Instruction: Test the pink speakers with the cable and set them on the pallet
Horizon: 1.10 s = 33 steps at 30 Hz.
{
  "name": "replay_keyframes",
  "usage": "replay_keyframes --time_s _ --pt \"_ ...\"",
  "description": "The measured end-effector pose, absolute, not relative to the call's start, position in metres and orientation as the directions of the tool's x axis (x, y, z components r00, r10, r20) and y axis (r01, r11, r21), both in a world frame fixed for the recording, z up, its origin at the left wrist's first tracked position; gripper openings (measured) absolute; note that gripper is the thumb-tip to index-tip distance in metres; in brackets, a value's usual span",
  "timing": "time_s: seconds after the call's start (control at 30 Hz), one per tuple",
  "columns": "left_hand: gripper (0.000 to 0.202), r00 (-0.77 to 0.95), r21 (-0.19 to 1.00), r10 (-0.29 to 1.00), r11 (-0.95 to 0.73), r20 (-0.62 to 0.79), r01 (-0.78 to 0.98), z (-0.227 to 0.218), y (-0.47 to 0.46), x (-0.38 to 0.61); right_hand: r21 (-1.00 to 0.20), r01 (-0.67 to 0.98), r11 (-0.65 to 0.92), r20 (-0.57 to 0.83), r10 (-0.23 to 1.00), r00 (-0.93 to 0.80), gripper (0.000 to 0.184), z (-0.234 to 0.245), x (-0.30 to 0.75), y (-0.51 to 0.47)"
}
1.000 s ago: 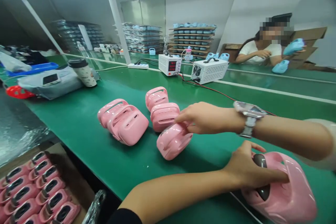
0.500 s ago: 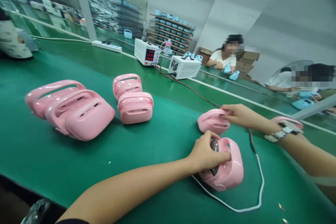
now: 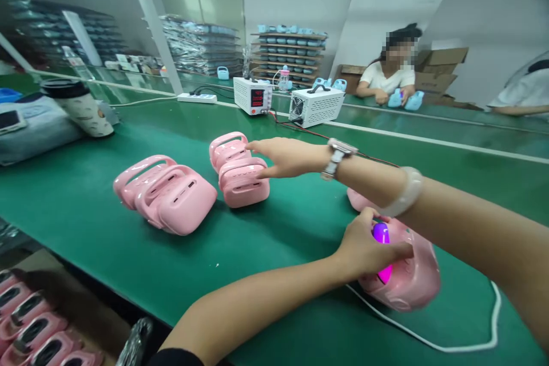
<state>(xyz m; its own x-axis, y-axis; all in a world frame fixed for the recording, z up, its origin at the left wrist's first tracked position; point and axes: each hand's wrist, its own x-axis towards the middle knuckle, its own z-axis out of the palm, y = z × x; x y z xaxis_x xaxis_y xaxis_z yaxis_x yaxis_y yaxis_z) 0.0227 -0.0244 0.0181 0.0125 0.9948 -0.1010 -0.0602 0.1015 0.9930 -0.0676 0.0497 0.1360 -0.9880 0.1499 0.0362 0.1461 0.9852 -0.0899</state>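
My left hand point(image 3: 368, 247) is closed on a pink handled device point(image 3: 407, 280) lying on the green table point(image 3: 274, 240) at the right. An oval window on the device glows purple point(image 3: 381, 237) beside my thumb. A white cable point(image 3: 433, 343) runs from under it. My right hand point(image 3: 283, 157), with a watch and a bangle on the arm, reaches left across the table. Its fingers are stretched out and touch the top of a pink unit point(image 3: 244, 186), with another pink unit point(image 3: 227, 148) just behind. A further pink unit point(image 3: 358, 200) lies partly hidden behind my right forearm.
Two larger pink units point(image 3: 171, 197) lie left of centre. A box of pink units point(image 3: 30, 331) sits below the table's edge. Two white power supplies point(image 3: 315, 106), a power strip point(image 3: 197, 98), a cup point(image 3: 79, 106) and a grey bag stand further back. A co-worker point(image 3: 388, 77) sits at the far bench.
My right hand set a pink unit down beside the one in my left hand, then reached back left to the pair. The device's window, dark before, now glows purple.
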Motion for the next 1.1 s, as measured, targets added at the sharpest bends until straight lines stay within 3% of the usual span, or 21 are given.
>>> replay_keyframes --time_s 0.13,0.27,0.73,0.83,0.9,1.0,1.1 --pt "0.046 0.046 0.998 0.999 0.03 -0.027 -0.047 0.017 -0.025 0.022 0.015 0.173 0.985 0.059 0.172 -0.983 0.035 0.129 -0.082 0.043" --pt "0.04 0.022 0.999 1.0 -0.021 0.021 0.034 0.013 -0.027 0.02 0.058 0.203 0.977 0.074 0.199 -0.977 0.026 0.128 -0.062 0.043" --pt "0.036 0.084 0.982 0.979 -0.187 0.188 -0.014 0.007 -0.018 0.018 -0.156 0.389 0.908 -0.007 0.393 -0.92 0.025 0.131 0.065 0.092" --pt "0.036 0.091 0.988 0.984 -0.155 0.156 -0.014 0.003 -0.012 0.017 -0.132 0.392 0.91 -0.089 0.383 -0.919 0.028 0.137 0.063 0.096" --pt "0.035 0.083 0.986 0.983 -0.163 0.166 -0.034 0.003 -0.013 0.018 -0.038 0.365 0.93 -0.109 0.359 -0.927 0.036 0.145 0.051 0.093" --pt "0.034 0.054 0.976 0.976 -0.207 0.21 -0.068 0.006 -0.023 0.021 0.062 0.32 0.945 0.096 0.314 -0.945 0.033 0.157 0.017 0.087" --pt "0.037 0.023 0.987 0.988 -0.153 0.154 -0.044 0.006 -0.027 0.024 -0.019 0.286 0.958 0.235 0.282 -0.93 0.028 0.156 -0.033 0.086"
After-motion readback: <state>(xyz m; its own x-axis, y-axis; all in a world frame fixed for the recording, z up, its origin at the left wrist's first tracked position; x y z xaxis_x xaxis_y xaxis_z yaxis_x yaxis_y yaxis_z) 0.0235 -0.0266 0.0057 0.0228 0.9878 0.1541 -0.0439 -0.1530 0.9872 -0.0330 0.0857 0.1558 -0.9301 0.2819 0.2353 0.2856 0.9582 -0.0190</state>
